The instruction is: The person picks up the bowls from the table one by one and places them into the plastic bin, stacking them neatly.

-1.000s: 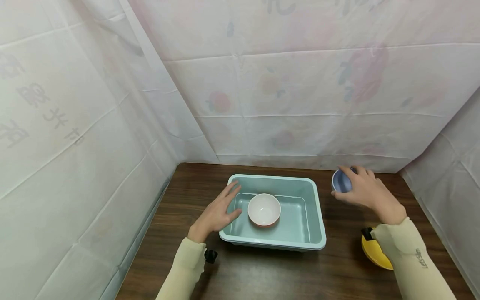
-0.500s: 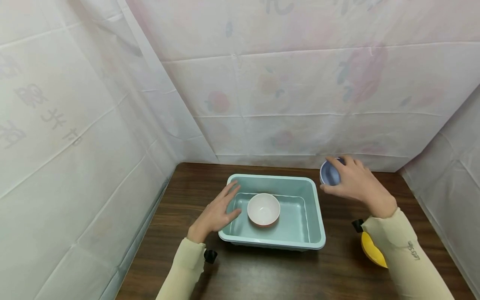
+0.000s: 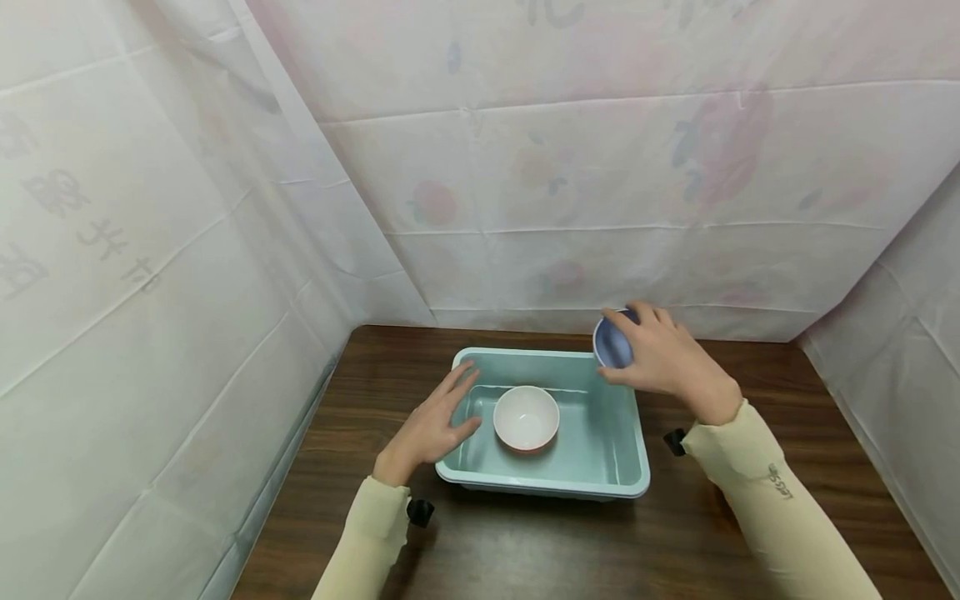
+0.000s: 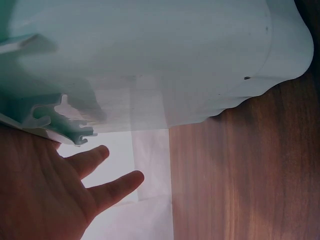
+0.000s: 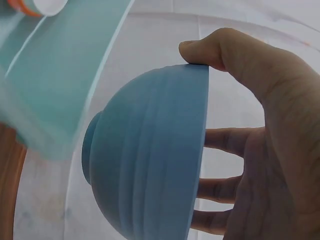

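Note:
A blue bowl [image 5: 150, 150] hangs in the grip of my right hand [image 3: 663, 350], thumb on one side of its rim and fingers on the other. In the head view it is over the back right corner of a pale green plastic basin [image 3: 555, 483]. Inside that basin a bowl [image 3: 527, 418], white within and orange-red outside, stands upright left of the middle. My left hand [image 3: 427, 429] is at the basin's left side with fingers spread and relaxed. In the left wrist view its fingers [image 4: 117, 192] lie against or beside the basin wall [image 4: 150, 65]; contact is unclear.
The basin stands on a dark wood-grain table [image 3: 360, 400]. White printed sheets [image 3: 600, 192] hang behind the table and along both sides. My right sleeve [image 3: 772, 492] crosses the table's right part.
My right hand has carried the blue bowl leftward, from right of the basin to over its back right corner. The yellow thing by the right sleeve is now hidden. The left hand stays put.

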{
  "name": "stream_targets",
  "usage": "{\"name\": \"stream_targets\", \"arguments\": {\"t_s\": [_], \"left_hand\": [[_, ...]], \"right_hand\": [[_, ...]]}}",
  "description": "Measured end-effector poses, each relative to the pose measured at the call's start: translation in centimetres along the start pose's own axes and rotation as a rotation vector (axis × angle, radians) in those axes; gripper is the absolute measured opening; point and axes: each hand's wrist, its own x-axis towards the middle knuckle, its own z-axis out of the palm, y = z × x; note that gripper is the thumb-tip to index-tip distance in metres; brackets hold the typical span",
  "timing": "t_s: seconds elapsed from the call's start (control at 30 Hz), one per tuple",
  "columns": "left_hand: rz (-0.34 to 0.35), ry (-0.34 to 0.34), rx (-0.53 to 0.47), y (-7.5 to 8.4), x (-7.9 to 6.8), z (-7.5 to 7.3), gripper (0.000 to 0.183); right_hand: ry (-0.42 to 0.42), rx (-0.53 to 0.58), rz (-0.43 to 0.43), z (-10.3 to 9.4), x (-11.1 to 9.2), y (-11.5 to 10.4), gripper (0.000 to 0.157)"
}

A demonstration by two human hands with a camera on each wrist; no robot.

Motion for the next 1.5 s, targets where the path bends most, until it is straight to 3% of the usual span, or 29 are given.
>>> {"name": "stream_targets", "arguments": {"t_s": [0.43, 0.83, 1.5], "left_hand": [[-0.004, 0.011, -0.005, 0.1, -0.2, 0.0, 0.075], [-0.022, -0.002, -0.015, 0.3, -0.1, 0.1, 0.076], [0.007, 0.008, -0.004, 0.4, -0.2, 0.2, 0.074]], "right_hand": [[-0.029, 0.02, -0.142, 2.0, 1.4, -3.8, 0.092], [-0.018, 0.037, -0.316, 4.5, 2.4, -5.5, 0.092], [-0.14, 0.037, -0.386, 7.1, 2.9, -7.5, 0.091]]}}
